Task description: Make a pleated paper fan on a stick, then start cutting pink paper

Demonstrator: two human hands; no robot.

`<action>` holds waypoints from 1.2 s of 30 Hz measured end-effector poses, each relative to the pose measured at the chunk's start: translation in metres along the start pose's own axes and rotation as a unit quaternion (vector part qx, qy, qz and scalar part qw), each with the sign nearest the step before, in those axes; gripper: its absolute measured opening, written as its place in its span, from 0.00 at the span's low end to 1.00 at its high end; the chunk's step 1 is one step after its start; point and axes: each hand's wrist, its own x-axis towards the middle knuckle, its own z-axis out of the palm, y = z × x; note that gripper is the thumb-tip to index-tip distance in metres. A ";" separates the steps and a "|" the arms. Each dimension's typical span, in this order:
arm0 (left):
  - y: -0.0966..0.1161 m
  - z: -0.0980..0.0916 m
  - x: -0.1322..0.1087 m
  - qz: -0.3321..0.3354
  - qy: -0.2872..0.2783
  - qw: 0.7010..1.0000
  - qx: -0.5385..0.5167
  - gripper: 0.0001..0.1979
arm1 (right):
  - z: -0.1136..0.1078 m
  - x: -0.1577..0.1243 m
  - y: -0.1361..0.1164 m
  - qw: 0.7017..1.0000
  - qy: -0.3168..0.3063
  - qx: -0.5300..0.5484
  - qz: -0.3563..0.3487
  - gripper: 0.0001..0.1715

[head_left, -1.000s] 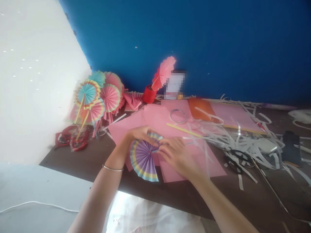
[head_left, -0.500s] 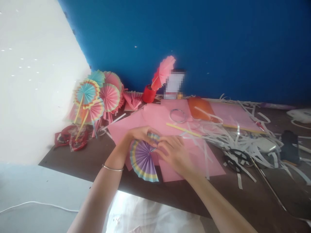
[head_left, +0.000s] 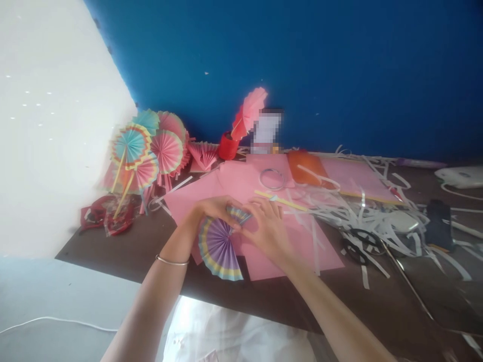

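Note:
A pleated paper fan in purple, yellow and light blue is spread partway round, with a gap at its lower right. My left hand grips its upper part, fingers curled over the pleats. At the upper right end of the pleats, my right hand has its thumb and index finger closed about the fan's edge. The thumb lies close to the fan's centre. Pink paper sheets lie under both hands. A yellow strip rests just beyond my right fingers, with a small pale piece on it.
Finished paper fans stand at the back left, above red ribbon-like items. A red cup holds more fans. Tape ring, orange sheet, black scissors and tangled white strips lie beyond and to the right.
My right hand has opened slightly and shifted at the fan's upper right edge, showing more pleats between the hands. The whole view has moved a little, so things sit slightly further left.

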 end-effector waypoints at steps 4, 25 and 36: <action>0.002 0.000 -0.001 -0.007 -0.002 1.000 -0.010 0.29 | -0.003 -0.001 0.012 0.998 0.032 0.049 -0.026 0.17; -0.011 0.003 -0.010 0.004 0.214 0.945 -0.249 0.20 | -0.003 -0.008 0.107 0.981 0.050 -0.140 0.124 0.12; -0.010 0.004 -0.010 0.097 0.281 0.914 -0.275 0.19 | -0.029 -0.013 0.052 0.983 0.145 0.054 0.100 0.14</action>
